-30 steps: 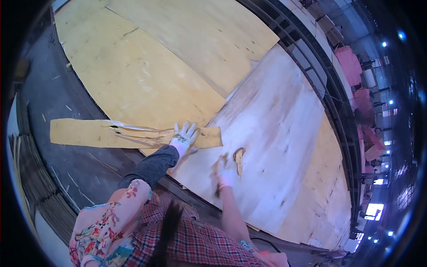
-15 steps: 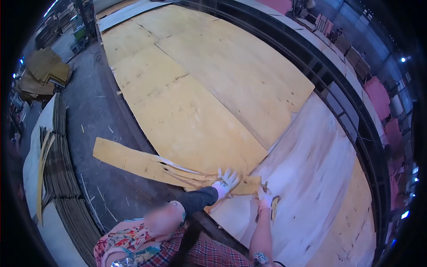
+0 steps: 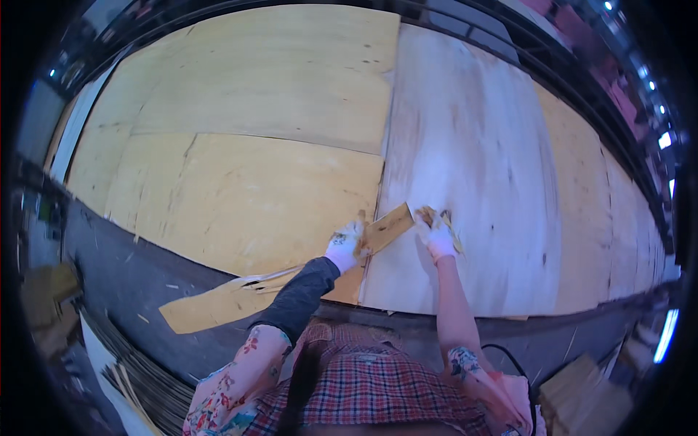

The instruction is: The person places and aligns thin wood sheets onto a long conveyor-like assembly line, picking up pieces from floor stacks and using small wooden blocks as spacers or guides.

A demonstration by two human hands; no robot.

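Note:
A long torn strip of yellowish wood veneer [image 3: 218,301] juts over the near edge of the sheets and passes behind my left arm. My left hand [image 3: 345,243], in a white glove with a dark sleeve above it, is closed at the left end of a short veneer piece [image 3: 390,227]. I cannot tell whether that piece still joins the long strip. Just past its right tip is my gloved right hand [image 3: 435,234], fingers curled. Something narrow, yellow and dark shows along that hand's outer side, too unclear to name.
Large yellowish veneer sheets [image 3: 269,196] lie flat on the left, edge to edge. A whiter sheet [image 3: 472,160] lies under my hands and to the right. Dark metal rails run along the far side. A veneer stack [image 3: 145,378] stands at lower left beside the grey floor [image 3: 171,280].
My view has swung to the right. The veneer's right end now points up and away, apart from my right hand. My left hand has gone from spread fingers to a closed grip.

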